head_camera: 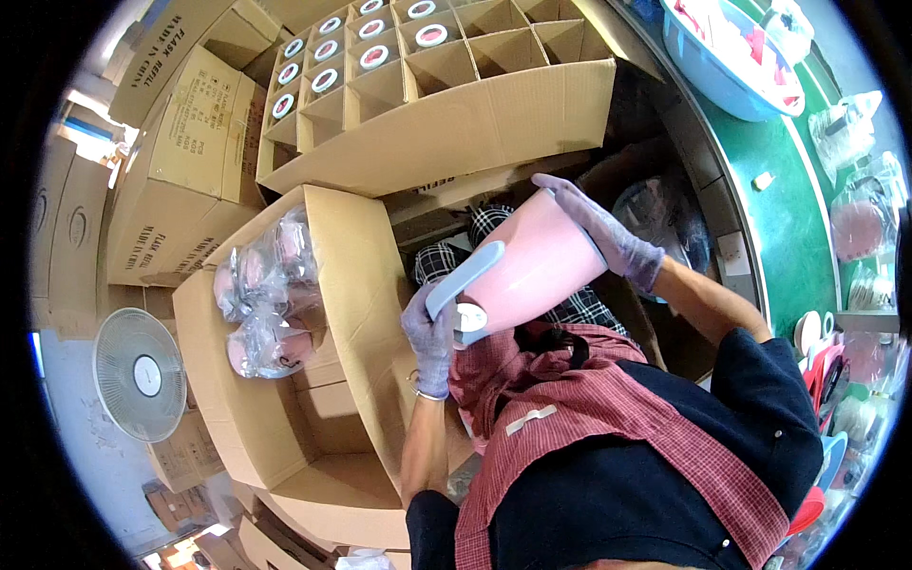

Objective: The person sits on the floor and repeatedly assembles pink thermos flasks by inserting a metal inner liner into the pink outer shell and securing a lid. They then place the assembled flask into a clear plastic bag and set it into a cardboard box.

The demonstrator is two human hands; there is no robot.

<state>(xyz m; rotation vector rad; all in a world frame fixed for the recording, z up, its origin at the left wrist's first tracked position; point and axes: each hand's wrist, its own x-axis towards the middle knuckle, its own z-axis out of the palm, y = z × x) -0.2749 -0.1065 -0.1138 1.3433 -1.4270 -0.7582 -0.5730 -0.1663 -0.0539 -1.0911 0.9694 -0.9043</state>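
A pink vacuum jug with a grey handle lies tilted in front of my body, held in both gloved hands. My left hand grips it at the handle and top end, beside a white round part near the spout. My right hand is spread against the grey-rimmed base, fingers along the rim. To the left, an open carton holds several pink items in clear plastic bags.
Ahead stands a divided carton with several white-rimmed flask refills in its cells. A closed carton and a fan are at left. On the right, a green worktop bears a blue basin with red and white parts.
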